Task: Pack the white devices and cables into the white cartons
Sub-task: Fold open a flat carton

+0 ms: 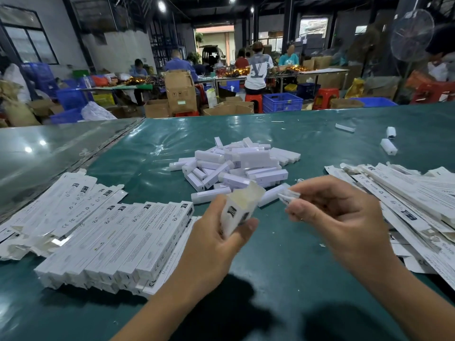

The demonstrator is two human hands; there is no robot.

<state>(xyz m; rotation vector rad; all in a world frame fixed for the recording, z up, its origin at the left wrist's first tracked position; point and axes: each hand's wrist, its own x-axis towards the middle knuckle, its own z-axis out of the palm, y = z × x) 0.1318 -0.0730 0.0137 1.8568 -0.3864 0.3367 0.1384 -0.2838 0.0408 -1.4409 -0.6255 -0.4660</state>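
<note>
Left hand point(216, 232) grips open carton point(240, 209); right hand point(337, 212) pinches small cable packet point(289, 196) beside carton mouth. We judge next: slide packet in.

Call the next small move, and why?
Probably slide the small packet pinched by the right hand into the carton: the left hand holds it with its top flap open, mouth facing the packet.
</note>
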